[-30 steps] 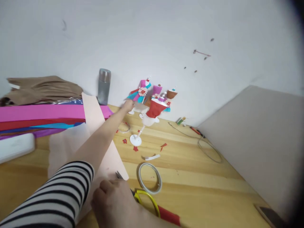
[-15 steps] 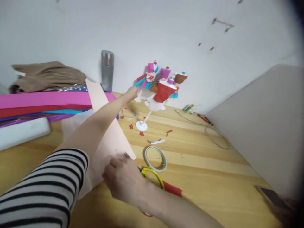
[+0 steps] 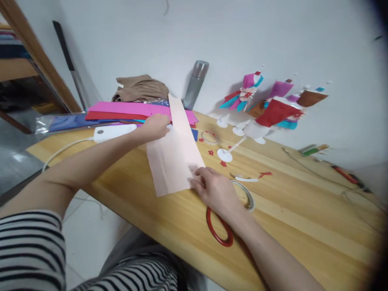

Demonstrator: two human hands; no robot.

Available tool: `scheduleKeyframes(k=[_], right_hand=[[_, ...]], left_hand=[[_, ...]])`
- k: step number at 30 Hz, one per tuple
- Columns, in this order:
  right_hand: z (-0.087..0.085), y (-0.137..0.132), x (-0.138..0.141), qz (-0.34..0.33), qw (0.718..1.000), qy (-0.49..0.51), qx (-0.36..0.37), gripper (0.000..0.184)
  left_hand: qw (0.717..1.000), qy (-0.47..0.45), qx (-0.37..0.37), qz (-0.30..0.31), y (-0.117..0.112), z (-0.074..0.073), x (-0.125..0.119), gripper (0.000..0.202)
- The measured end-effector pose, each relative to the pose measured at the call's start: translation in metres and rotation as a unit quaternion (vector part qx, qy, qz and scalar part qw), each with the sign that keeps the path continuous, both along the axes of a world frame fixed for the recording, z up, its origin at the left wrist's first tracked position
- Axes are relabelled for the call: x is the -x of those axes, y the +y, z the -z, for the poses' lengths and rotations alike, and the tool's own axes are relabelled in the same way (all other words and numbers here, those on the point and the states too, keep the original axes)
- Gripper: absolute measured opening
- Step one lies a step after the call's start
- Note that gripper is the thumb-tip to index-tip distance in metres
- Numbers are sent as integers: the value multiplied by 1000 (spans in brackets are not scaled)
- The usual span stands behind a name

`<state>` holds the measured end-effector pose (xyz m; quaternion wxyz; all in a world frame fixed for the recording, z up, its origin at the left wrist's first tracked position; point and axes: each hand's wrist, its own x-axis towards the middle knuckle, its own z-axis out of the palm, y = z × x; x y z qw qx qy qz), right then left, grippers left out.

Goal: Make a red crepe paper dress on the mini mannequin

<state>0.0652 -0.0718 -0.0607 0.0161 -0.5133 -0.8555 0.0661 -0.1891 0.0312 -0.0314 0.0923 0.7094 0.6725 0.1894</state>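
A pale pink sheet (image 3: 182, 153) of paper or thin felt lies folded over on itself, its narrow end reaching back over a pile of coloured sheets (image 3: 130, 109). My left hand (image 3: 156, 128) is closed at the sheet's left edge, by the pile; its fingertips are partly hidden. At the near right corner, my right hand (image 3: 216, 190) pinches the sheet between thumb and fingers. Scissors with a red handle loop (image 3: 218, 232) lie on the table below my right wrist. A roll of tape (image 3: 250, 198) is partly covered by that hand.
Small dress stands, one with a red bodice (image 3: 277, 112), stand along the wall beside several red paper flowers (image 3: 211, 152). A grey bottle (image 3: 195, 87), brown cloth (image 3: 142, 87) and a white device with a cable (image 3: 115, 132) are at the back left. The table's front edge (image 3: 121, 214) runs diagonally.
My view has swung left. My left hand has come back from the dress stands to the pale pink sheet. My right hand now grips the sheet's corner.
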Motion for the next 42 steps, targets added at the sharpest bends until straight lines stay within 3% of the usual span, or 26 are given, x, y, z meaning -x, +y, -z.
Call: scheduleKeyframes(k=[4,7,10,14,17,19,22,24,28,32,37,40,42], right_hand=[[-20,-9,-10,6,992,-118,36,22],[-28,-24,-19,13,979,-190,71,31],[-24,-42,-31,35,972,-212,96,44],[-4,-56,-50,65,983,-147,85,58],[10,-55,-65,102,991,-28,82,61],[15,-53,-74,135,982,81,107,59],[17,-56,-81,151,929,272,201,57],[15,-63,-79,142,873,381,270,54],[7,-79,-62,158,769,497,370,40],[-2,-81,-51,232,703,522,424,42],[-7,-76,-45,230,676,493,497,67],[-8,-82,-35,276,692,470,474,84],[-8,-84,-30,294,710,455,450,84]], left_hand=[[994,82,62,-44,-56,20,26,26],[983,142,114,12,-80,31,24,29],[977,167,119,64,-88,38,20,25],[980,156,96,73,-82,44,21,28],[986,130,71,71,-77,47,27,27],[990,117,55,52,-77,48,31,28],[999,36,32,8,-80,48,35,25],[993,-99,59,-21,-82,47,35,19],[918,-360,149,-76,-84,45,27,18],[875,-450,138,-113,-85,44,20,15],[848,-501,105,-137,-88,43,20,19],[873,-459,110,-122,-89,42,21,49],[893,-413,146,-102,-89,42,22,56]])
